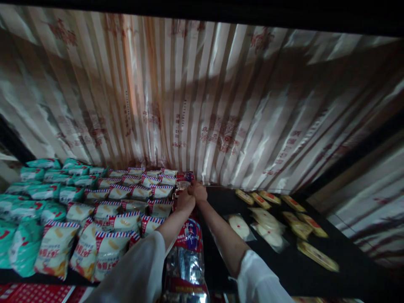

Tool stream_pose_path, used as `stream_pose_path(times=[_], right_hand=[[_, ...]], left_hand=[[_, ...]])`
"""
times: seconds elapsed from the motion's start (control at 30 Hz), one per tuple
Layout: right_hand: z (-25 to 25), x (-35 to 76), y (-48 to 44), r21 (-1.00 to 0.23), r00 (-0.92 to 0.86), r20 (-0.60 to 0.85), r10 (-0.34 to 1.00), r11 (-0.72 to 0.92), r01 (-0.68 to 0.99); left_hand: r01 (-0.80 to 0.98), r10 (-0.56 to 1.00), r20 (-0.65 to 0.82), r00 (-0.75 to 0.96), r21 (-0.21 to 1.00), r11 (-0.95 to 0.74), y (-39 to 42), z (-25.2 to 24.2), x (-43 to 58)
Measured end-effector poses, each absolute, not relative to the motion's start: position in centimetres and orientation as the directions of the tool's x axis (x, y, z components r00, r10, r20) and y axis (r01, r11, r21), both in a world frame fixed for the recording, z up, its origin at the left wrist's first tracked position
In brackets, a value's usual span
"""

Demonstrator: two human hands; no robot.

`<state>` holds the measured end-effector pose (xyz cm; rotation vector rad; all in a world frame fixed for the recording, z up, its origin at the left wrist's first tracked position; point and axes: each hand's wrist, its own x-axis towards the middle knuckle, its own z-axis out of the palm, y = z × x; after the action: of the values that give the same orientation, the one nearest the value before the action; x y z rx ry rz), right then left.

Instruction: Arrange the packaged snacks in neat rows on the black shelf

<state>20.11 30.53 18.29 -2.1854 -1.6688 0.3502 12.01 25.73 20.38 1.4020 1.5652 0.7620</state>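
Observation:
My left hand (184,202) and my right hand (199,192) meet far back on the black shelf, fingers curled and closed at a red snack packet (184,176). The fingertips are partly hidden, and part of the packet lies behind them. Under my forearms the same column runs toward me, with a red-and-blue packet (190,235) and a shiny clear-fronted packet (186,267) at the front. Left of the column stand several rows of white snack bags (110,248) with striped red-and-blue tops.
Several teal bags (27,240) fill the far left. On the black shelf (217,261) at right lie white round cakes in clear wrap (239,227) and several yellow packs (317,254). A printed plastic curtain (176,84) hangs behind; a dark bar (202,21) crosses above.

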Motion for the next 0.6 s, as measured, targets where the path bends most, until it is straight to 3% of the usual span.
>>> stream_pose_path(times=[0.27, 0.6], right_hand=[[18.3, 20.4, 30.3, -0.450, 0.237, 0.064, 0.969, -0.184, 0.874], [18.5, 21.5, 24.8, -0.650, 0.268, 0.316, 0.910, 0.002, 0.760]], left_hand=[[0.489, 0.981, -0.192, 0.030, 0.859, 0.153, 26.1, 20.6, 12.1], [0.538, 0.985, -0.162, 0.065, 0.837, 0.102, 22.5, 23.1, 12.6]])
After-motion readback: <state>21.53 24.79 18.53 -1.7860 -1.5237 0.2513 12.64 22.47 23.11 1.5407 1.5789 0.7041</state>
